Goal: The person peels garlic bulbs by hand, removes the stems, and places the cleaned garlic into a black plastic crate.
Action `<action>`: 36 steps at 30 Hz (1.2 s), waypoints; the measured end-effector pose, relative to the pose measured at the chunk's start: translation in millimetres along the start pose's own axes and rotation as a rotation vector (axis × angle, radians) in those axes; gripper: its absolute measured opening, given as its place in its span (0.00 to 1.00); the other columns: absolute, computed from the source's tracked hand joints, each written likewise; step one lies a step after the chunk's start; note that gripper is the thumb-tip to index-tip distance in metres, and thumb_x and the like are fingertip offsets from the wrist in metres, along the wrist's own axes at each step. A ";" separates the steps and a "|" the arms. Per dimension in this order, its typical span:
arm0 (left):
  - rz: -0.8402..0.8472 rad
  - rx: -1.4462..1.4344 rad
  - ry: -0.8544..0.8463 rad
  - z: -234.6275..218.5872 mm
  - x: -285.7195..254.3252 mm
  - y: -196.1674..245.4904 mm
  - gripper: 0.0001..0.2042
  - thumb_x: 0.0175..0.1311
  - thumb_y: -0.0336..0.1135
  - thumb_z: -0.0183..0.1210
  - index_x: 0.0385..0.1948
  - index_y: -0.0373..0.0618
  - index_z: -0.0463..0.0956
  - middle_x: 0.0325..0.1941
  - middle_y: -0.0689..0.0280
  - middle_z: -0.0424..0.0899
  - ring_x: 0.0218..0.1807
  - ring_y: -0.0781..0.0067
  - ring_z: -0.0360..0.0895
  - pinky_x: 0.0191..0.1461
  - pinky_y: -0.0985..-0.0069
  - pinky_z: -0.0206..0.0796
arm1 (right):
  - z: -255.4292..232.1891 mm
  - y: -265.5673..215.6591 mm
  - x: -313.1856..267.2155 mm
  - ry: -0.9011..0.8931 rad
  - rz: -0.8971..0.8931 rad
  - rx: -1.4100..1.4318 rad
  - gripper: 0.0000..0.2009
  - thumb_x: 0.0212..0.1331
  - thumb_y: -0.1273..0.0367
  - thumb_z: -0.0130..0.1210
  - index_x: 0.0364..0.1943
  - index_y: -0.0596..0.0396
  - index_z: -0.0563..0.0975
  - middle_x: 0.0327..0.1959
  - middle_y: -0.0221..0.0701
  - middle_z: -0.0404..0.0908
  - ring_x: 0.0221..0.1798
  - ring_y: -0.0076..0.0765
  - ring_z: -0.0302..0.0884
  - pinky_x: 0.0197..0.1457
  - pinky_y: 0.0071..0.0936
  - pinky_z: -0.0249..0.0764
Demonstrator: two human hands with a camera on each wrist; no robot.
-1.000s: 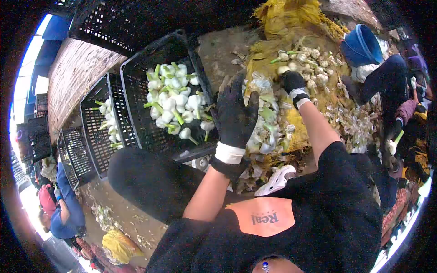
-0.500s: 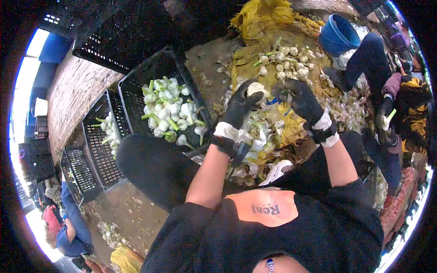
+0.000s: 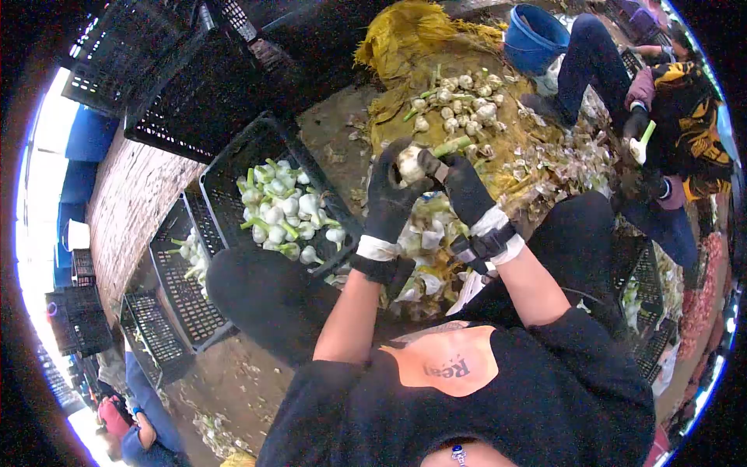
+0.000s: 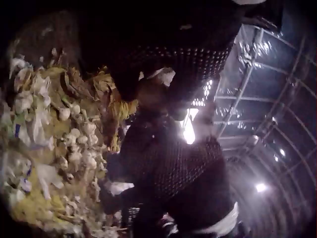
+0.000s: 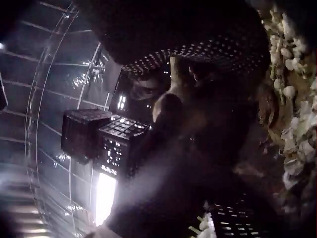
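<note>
My gloved left hand (image 3: 389, 194) holds a garlic bulb (image 3: 409, 165) in its curled fingers, roots side toward the palm. The bulb's thick green stem (image 3: 453, 146) points right, over the other hand. My gloved right hand (image 3: 465, 191) is curled close against the bulb, with a short brownish blade-like tool (image 3: 432, 165) at its fingertips; I cannot tell its exact kind. Both wrist views are dark; in the right one the stem (image 5: 174, 74) stands up from the bulb beside the dark glove. Beyond the hands, untrimmed garlic (image 3: 467, 105) lies on yellow sacking (image 3: 393, 117).
To the left, a black crate (image 3: 222, 183) holds trimmed white garlic (image 3: 280, 210); more crates (image 3: 183, 284) stand beside it. Peelings (image 3: 424, 272) cover the ground near my legs. A blue bucket (image 3: 535, 39) stands behind the pile, and another person (image 3: 661, 148) sits at the right.
My right hand has come back from the pile toward the left hand. A garlic bulb is now in the left hand, which was empty a second ago, and both hands have come together.
</note>
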State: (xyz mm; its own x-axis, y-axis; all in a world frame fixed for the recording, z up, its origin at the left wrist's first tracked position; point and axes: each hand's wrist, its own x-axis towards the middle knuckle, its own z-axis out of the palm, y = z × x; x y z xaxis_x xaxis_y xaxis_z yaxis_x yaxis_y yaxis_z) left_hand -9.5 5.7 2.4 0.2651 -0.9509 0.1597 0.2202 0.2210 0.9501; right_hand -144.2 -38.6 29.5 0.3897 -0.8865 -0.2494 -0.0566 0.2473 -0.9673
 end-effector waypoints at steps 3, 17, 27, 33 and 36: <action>0.014 0.175 -0.068 -2.5 -2.2 -1.4 0.34 0.44 0.25 0.70 0.57 0.44 0.66 0.55 0.63 0.73 0.55 0.68 0.72 0.59 0.71 0.66 | -9.4 1.1 -9.9 -0.039 -0.028 -0.006 0.16 0.59 0.56 0.57 0.37 0.55 0.80 0.30 0.26 0.81 0.32 0.24 0.75 0.37 0.24 0.71; 0.018 0.212 0.011 -3.3 -9.7 4.1 0.28 0.60 0.44 0.59 0.60 0.46 0.62 0.53 0.59 0.74 0.52 0.64 0.75 0.51 0.69 0.72 | -13.8 37.4 6.4 0.045 -0.104 0.088 0.15 0.58 0.59 0.57 0.30 0.61 0.81 0.23 0.31 0.81 0.26 0.29 0.76 0.31 0.29 0.70; -0.300 0.225 -0.041 -5.1 -15.8 -2.3 0.21 0.71 0.53 0.41 0.51 0.47 0.71 0.43 0.61 0.79 0.41 0.68 0.77 0.48 0.72 0.72 | -9.6 30.8 1.4 0.373 -0.411 -0.879 0.09 0.45 0.73 0.53 0.33 0.57 0.78 0.29 0.43 0.79 0.32 0.51 0.78 0.36 0.41 0.74; -0.191 0.055 -0.056 11.1 -26.8 -18.0 0.34 0.59 0.33 0.62 0.66 0.46 0.52 0.64 0.55 0.60 0.61 0.65 0.64 0.60 0.69 0.64 | -10.3 59.9 6.2 0.286 -0.572 -0.668 0.13 0.49 0.67 0.54 0.39 0.52 0.80 0.37 0.40 0.82 0.41 0.49 0.79 0.46 0.39 0.74; -0.075 0.126 0.126 3.2 -16.8 -15.8 0.21 0.60 0.33 0.61 0.55 0.41 0.68 0.57 0.60 0.69 0.56 0.69 0.68 0.59 0.72 0.63 | -7.8 58.6 -4.5 0.087 -0.381 -0.464 0.14 0.49 0.65 0.55 0.39 0.56 0.80 0.38 0.42 0.82 0.42 0.48 0.79 0.46 0.39 0.74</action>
State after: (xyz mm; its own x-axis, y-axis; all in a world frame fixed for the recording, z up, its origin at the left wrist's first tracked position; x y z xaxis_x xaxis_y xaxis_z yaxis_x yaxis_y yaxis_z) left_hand -20.5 17.5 -14.5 0.3698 -0.9272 0.0599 0.1269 0.1143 0.9853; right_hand -156.4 -23.2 -26.4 0.3862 -0.9126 0.1345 -0.3305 -0.2730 -0.9035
